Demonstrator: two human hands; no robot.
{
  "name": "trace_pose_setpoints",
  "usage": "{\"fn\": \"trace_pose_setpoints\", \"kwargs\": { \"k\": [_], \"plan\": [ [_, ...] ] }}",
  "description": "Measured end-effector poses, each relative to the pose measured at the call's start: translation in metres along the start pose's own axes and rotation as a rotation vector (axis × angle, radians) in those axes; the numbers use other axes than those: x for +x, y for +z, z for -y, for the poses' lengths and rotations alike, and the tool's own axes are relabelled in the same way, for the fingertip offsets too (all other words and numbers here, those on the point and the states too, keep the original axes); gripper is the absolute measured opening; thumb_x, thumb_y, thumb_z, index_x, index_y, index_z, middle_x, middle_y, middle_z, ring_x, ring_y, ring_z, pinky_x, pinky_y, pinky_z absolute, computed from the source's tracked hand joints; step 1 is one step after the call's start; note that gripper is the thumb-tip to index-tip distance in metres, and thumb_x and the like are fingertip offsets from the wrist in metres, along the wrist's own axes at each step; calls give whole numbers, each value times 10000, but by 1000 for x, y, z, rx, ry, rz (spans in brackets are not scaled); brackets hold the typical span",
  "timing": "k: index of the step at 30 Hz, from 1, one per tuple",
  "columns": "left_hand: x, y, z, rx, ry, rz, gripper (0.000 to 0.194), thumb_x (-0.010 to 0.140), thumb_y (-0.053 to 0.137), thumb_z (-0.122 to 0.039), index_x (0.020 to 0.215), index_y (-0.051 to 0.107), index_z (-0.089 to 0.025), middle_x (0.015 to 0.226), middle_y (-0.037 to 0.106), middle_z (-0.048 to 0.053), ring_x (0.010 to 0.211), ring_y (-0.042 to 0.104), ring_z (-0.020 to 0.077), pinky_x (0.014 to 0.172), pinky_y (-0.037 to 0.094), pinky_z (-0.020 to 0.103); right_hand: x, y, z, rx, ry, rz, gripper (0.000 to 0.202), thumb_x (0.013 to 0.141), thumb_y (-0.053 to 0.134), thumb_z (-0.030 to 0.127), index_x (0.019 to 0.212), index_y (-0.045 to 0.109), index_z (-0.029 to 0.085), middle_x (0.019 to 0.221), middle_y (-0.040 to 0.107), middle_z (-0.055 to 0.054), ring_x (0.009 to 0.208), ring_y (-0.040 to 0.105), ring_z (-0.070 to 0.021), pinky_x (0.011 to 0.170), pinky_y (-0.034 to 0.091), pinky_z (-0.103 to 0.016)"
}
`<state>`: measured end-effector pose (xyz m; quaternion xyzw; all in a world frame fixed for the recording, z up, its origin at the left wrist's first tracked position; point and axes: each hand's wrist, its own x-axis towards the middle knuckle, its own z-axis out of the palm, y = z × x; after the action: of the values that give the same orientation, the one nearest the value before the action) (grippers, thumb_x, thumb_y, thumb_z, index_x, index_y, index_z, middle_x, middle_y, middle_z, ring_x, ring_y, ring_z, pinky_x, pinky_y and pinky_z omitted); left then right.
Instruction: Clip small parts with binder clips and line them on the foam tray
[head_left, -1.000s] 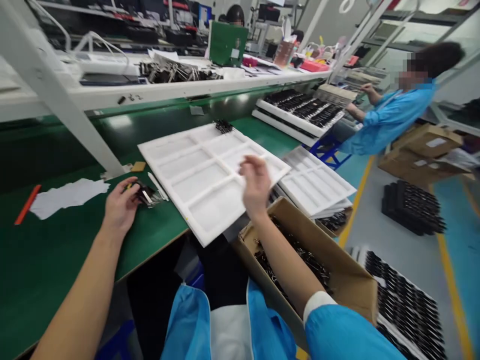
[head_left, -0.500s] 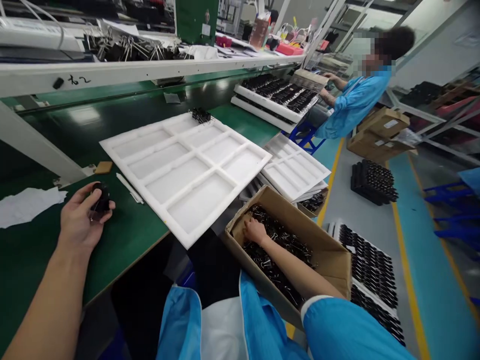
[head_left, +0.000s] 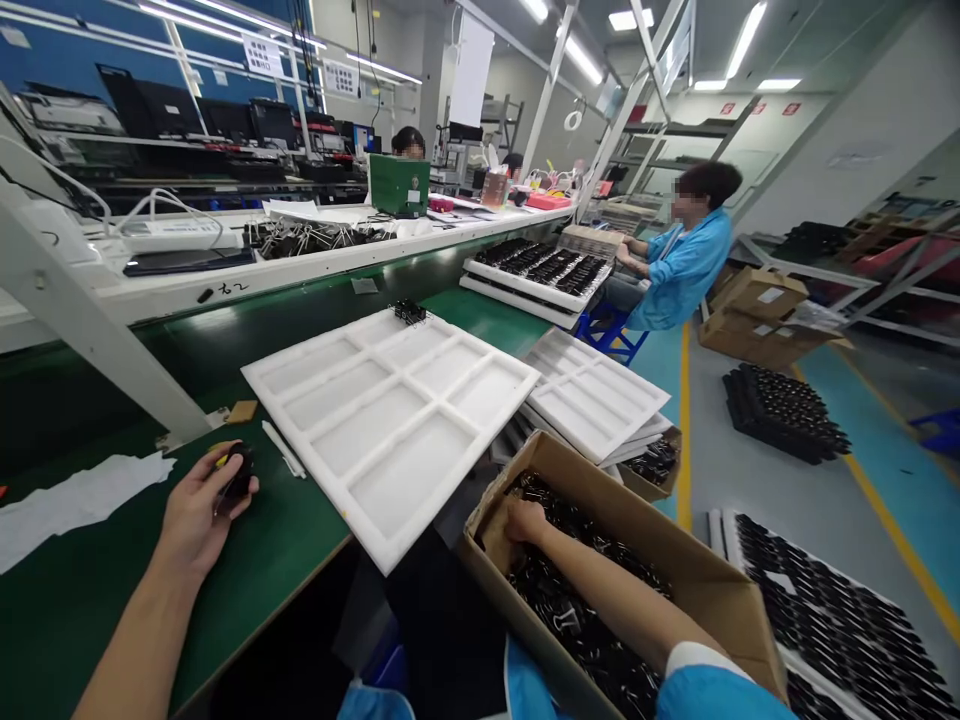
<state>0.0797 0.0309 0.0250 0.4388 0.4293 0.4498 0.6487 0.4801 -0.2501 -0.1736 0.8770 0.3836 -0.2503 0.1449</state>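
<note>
My left hand (head_left: 196, 515) is closed around a small rounded black object (head_left: 238, 470) with a yellow patch, just above the green table; its exact kind is unclear. My right hand (head_left: 527, 522) reaches down into a cardboard box (head_left: 694, 560) at the end nearest the tray, among many loose black binder clips (head_left: 574, 610) with metal handles. The fingers of that hand are hidden. Between my hands a white compartmented tray (head_left: 390, 540) lies on the table, its near corner past the edge. A small cluster of black clips (head_left: 409, 312) rests at its far edge.
More white trays (head_left: 600, 400) are stacked behind the box. Trays full of black clips stand on the table (head_left: 540, 268) and the floor (head_left: 847, 610). A co-worker in blue (head_left: 686, 260) sits at the far right. White sticks (head_left: 283, 450) and paper (head_left: 82, 500) flank my left hand.
My view has tilted up, so the scene sits lower and more of the room shows. My left hand still holds the black object; my right hand stays inside the box.
</note>
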Motion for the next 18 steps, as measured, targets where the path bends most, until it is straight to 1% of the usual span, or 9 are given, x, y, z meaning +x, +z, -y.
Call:
{"fn": "trace_pose_setpoints", "kwargs": {
  "k": [2,4,6,7,10,12,15,17,18],
  "plan": [
    [-2,1,-1,4,-6,4,494,584,956,-338,1032,765,-254,897,673,15,611,646,158,362,413,189,-6,-13,-4,50,1,93,171,904,757,246,1019,724,123,1077,733,-114,1069,704,-277,973,580,-486],
    [-2,0,0,12,-8,3,521,560,973,-358,1029,772,-255,910,683,15,611,651,158,370,428,188,-14,-31,-13,136,-22,195,93,858,737,219,856,739,126,895,741,-118,936,736,-301,871,614,-463],
    [-2,-1,2,26,-15,-3,553,534,988,-375,1028,774,-249,911,696,16,620,662,162,399,469,193,-28,-55,-28,247,-67,288,155,850,681,244,749,728,136,748,712,-93,767,733,-275,731,629,-401],
    [-2,-2,3,34,-21,-3,571,524,992,-384,1033,774,-245,909,702,17,628,669,164,424,498,198,-40,-69,-37,298,-96,318,194,869,641,273,756,729,141,743,710,-75,728,721,-242,702,626,-365],
    [-1,-4,7,69,-23,21,638,522,996,-391,1097,770,-233,941,716,22,660,681,164,538,586,235,-89,-115,-62,583,-302,300,319,941,555,411,904,736,151,911,737,-66,809,698,-178,809,607,-319],
    [-1,-4,9,78,-6,52,666,536,993,-390,1137,766,-212,943,716,27,657,671,156,594,606,263,-125,-142,-68,883,-481,195,397,947,586,519,957,728,149,970,730,-88,892,681,-195,904,574,-351],
    [-4,-2,12,70,32,103,647,573,976,-406,1138,768,-169,905,713,41,630,649,144,601,577,268,-156,-173,-51,1301,-598,-25,383,850,775,532,988,716,180,917,722,-97,907,676,-241,907,554,-390],
    [-6,-2,14,73,53,134,624,598,962,-421,1131,774,-157,909,719,56,618,648,143,591,548,266,-154,-186,-22,1501,-634,-78,421,765,874,498,1023,700,215,898,726,-83,868,685,-245,858,568,-392],
    [-7,-2,15,77,61,146,609,610,955,-428,1124,778,-153,917,723,64,613,649,143,588,535,266,-149,-192,-2,1570,-669,-56,469,724,908,491,1044,696,222,905,730,-79,851,687,-242,835,576,-391]
  ]
}}
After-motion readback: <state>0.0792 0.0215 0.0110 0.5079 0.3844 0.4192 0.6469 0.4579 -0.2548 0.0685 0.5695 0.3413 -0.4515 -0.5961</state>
